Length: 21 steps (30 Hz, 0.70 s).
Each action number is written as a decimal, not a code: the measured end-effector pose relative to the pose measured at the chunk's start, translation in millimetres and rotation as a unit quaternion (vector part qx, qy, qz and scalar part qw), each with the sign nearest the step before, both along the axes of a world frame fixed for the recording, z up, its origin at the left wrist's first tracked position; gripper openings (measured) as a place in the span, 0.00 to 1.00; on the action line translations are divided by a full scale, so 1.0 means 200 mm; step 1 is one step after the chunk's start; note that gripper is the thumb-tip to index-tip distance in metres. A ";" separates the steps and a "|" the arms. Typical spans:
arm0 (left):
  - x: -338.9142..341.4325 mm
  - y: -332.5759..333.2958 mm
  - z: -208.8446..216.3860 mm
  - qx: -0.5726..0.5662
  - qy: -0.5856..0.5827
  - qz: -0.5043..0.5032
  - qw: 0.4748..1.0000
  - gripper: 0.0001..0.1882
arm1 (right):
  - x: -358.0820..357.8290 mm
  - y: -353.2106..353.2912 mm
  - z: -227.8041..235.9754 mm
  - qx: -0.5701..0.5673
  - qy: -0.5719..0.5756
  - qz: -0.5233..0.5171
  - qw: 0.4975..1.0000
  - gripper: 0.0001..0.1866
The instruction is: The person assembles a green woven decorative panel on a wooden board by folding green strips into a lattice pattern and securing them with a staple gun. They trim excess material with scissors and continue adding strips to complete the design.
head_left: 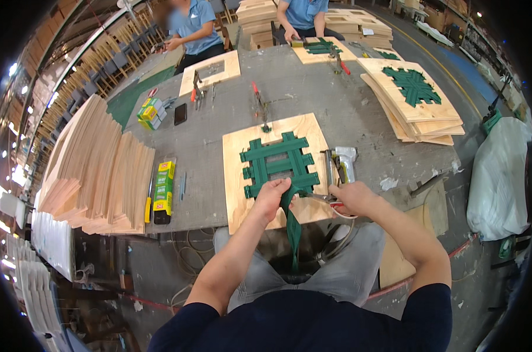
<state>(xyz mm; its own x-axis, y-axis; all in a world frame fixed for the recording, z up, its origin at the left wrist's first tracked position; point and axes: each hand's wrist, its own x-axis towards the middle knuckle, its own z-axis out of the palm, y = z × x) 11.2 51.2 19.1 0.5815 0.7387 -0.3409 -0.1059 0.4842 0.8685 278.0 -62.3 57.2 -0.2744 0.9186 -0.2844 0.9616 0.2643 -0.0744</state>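
A plywood panel lies before me at the table's front edge. Green webbing straps cross over its cut-out in a grid. My left hand is closed on the loose green webbing strap, whose tail hangs past the panel's edge over my lap. My right hand grips red-handled scissors, their blades lying at the strap near the panel's lower right corner. Whether the blades are spread or closed on the webbing, I cannot tell. Just beyond my right hand, a silver staple gun rests beside the panel.
Plywood stacks stand at left and right, the right one topped by a webbed panel. A staple box, a yellow knife, a phone and a clamp lie on the grey table. Two people in blue shirts work opposite.
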 end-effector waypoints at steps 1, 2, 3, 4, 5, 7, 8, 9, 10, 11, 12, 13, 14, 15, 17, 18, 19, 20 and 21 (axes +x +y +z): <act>-0.03 0.01 0.00 -0.002 0.003 -0.010 1.000 0.14 | -0.02 0.00 -0.01 0.024 0.001 -0.002 1.000 0.30; -0.03 -0.01 0.00 -0.017 0.001 -0.001 1.000 0.14 | -0.03 -0.02 -0.01 0.041 0.002 -0.006 0.999 0.30; -0.02 -0.02 0.01 -0.008 0.008 -0.008 1.000 0.14 | -0.04 -0.03 -0.01 0.059 0.003 -0.011 0.998 0.30; -0.02 -0.03 0.01 0.000 0.015 -0.016 1.000 0.15 | -0.05 -0.04 -0.02 0.077 -0.001 -0.012 0.997 0.29; -0.02 -0.04 0.02 0.019 0.016 -0.027 0.999 0.15 | -0.07 -0.04 -0.03 0.095 -0.003 -0.010 0.995 0.29; -0.04 -0.08 0.01 0.030 0.025 -0.037 0.999 0.15 | -0.15 -0.02 -0.01 0.080 -0.019 -0.009 0.997 0.28; -0.03 -0.09 0.04 0.032 0.027 -0.043 0.998 0.16 | -0.17 -0.01 0.00 0.080 -0.032 -0.013 0.996 0.27; -0.01 -0.11 0.06 0.030 0.027 -0.042 0.998 0.15 | -0.18 -0.01 -0.02 0.068 -0.028 -0.021 0.997 0.27; -0.01 -0.11 0.06 0.029 0.026 -0.043 0.998 0.15 | -0.18 0.01 -0.01 0.065 -0.025 -0.028 0.997 0.27; -0.01 -0.11 0.06 0.029 0.025 -0.044 0.998 0.15 | -0.18 0.02 -0.01 0.063 -0.023 -0.035 0.997 0.26; -0.02 -0.12 0.06 0.030 0.023 -0.044 0.998 0.15 | -0.19 0.01 -0.02 0.048 -0.011 -0.040 0.998 0.26; -0.01 -0.11 0.08 0.021 0.004 -0.040 0.999 0.14 | -0.18 0.01 -0.02 0.040 -0.001 -0.050 0.998 0.26; -0.03 -0.11 0.09 0.029 -0.006 -0.043 0.999 0.14 | -0.17 0.00 -0.03 0.031 0.008 -0.059 0.998 0.25; -0.06 -0.12 0.11 0.038 -0.015 -0.045 0.998 0.14 | -0.18 -0.02 -0.04 0.044 0.036 -0.072 0.996 0.26; -0.15 -0.10 0.14 0.090 -0.002 -0.029 0.995 0.14 | -0.16 -0.06 -0.07 0.087 0.088 -0.095 0.988 0.27; -0.20 -0.12 0.16 0.121 0.015 -0.017 0.992 0.14 | -0.13 -0.09 -0.07 0.128 0.115 -0.154 0.973 0.27; -0.27 -0.15 0.18 0.156 0.042 0.001 0.987 0.13 | -0.10 -0.12 -0.08 0.170 0.143 -0.208 0.953 0.27; -0.35 -0.17 0.17 0.163 0.053 0.019 0.985 0.13 | -0.06 -0.12 -0.08 0.210 0.174 -0.257 0.927 0.27; -0.41 -0.20 0.15 0.168 0.064 0.031 0.983 0.12 | 0.02 -0.12 -0.11 0.201 0.194 -0.349 0.895 0.29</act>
<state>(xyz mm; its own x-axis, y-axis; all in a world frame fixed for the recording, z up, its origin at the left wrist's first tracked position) -70.9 10.6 49.5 0.4998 0.8549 -0.1392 -0.0067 0.1646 0.9863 281.5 -85.8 35.0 0.3986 0.9118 0.0989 0.8256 -0.3098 -0.4716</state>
